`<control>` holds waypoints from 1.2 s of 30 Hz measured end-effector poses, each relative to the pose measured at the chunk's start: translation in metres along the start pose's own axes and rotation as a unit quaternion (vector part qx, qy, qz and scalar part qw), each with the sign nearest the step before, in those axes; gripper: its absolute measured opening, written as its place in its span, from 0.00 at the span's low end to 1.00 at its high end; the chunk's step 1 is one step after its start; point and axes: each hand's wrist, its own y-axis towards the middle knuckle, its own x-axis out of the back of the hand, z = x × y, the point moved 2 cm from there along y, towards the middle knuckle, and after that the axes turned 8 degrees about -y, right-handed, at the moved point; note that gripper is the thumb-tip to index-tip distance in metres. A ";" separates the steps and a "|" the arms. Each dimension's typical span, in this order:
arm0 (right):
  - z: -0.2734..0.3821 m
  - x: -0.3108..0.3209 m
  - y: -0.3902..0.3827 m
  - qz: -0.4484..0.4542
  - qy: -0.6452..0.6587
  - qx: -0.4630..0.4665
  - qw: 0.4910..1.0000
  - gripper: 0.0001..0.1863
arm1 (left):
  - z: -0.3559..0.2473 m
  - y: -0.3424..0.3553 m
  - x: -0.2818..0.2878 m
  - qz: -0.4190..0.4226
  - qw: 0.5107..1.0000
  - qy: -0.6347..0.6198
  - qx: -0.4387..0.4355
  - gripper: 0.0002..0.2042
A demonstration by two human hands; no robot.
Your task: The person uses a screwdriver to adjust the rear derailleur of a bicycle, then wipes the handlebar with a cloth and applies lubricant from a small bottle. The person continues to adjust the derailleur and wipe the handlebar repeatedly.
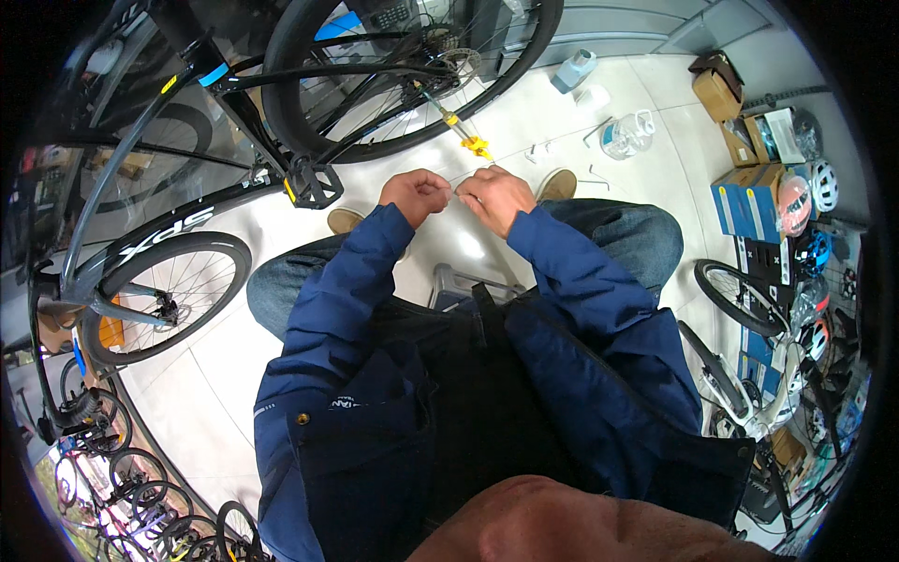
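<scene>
My left hand [417, 196] and my right hand [496, 198] are close together over the floor between my knees. Fingers of both are curled in a pinch; anything between them is too small or hidden to make out. Just beyond my right hand, a clear syringe with yellow parts [464, 137] slants up toward the hub of a bicycle's rear wheel [540, 49]. A disc brake rotor [462, 67] shows at that hub. The dark bicycle frame [245, 112] reaches to the left, with a black pedal [318, 187] near my left hand.
Hex keys [594, 180] lie on the pale tiles at the right, near a clear plastic jug [626, 137] and a bluish bottle [574, 71]. Boxes [749, 203] and helmets [824, 185] line the right side. A front wheel [169, 298] stands at the left.
</scene>
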 end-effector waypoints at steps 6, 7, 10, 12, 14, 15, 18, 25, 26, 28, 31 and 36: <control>-0.002 0.005 0.000 -0.016 0.042 -0.050 0.998 0.05 | -0.010 -0.001 0.002 -0.006 0.992 -0.122 0.031 0.09; -0.003 0.005 0.000 -0.017 0.047 -0.051 0.997 0.05 | -0.011 -0.002 0.004 -0.006 0.990 -0.132 0.038 0.09; -0.005 0.006 0.001 -0.034 0.058 -0.039 0.997 0.05 | -0.015 -0.002 0.004 0.005 0.989 -0.144 0.042 0.08; -0.005 0.004 0.001 -0.037 0.058 -0.031 0.997 0.04 | -0.016 -0.002 0.003 0.015 0.989 -0.142 0.032 0.08; -0.005 0.004 0.000 -0.043 0.064 -0.024 0.997 0.04 | -0.016 -0.001 0.003 0.023 0.990 -0.135 0.020 0.07; -0.006 0.004 0.001 -0.044 0.065 -0.022 0.997 0.04 | -0.017 -0.001 0.003 0.026 0.993 -0.113 0.007 0.07; -0.007 0.004 0.000 -0.045 0.065 -0.015 0.997 0.04 | -0.017 0.000 0.003 0.031 0.997 -0.067 -0.012 0.07; -0.008 0.001 0.000 -0.002 0.182 -0.043 0.982 0.06 | -0.023 -0.003 0.004 0.049 0.998 -0.038 -0.022 0.09; -0.009 -0.001 0.001 0.011 0.234 -0.066 0.970 0.07 | -0.025 -0.005 0.005 0.051 0.998 -0.042 -0.019 0.09; -0.010 -0.003 0.001 0.020 0.319 -0.102 0.942 0.08 | -0.027 -0.006 0.002 0.038 0.991 -0.128 0.004 0.09; -0.012 -0.007 0.003 0.012 0.392 -0.132 0.910 0.11 | -0.028 -0.008 -0.001 0.016 0.980 -0.197 0.028 0.09; -0.017 -0.017 0.007 -0.008 0.364 -0.143 0.920 0.12 | -0.019 0.004 -0.004 -0.014 0.985 -0.168 0.019 0.10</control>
